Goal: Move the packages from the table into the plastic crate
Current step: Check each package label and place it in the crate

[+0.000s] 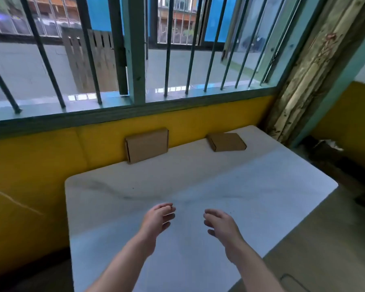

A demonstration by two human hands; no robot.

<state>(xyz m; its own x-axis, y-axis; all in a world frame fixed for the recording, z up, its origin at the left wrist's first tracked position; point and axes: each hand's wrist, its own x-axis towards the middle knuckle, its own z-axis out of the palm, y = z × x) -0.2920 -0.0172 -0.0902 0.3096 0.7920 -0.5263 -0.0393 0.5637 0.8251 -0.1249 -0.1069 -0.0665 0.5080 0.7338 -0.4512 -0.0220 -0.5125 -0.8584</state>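
Observation:
Two flat brown cardboard packages are on the white table [272, 186]. One package [147, 145] stands on edge at the table's far side, leaning against the yellow wall. The other package [226, 142] lies flat near the far right corner. My left hand [159, 219] and my right hand [220, 223] hover over the middle of the table, well short of both packages. Both hands hold nothing, fingers loosely apart and palms facing each other. No plastic crate is in view.
A barred window with a teal frame [135, 108] runs above the yellow wall behind the table. A worn wooden post [303, 81] stands at the table's far right corner. Bare floor [325, 239] lies to the right of the table.

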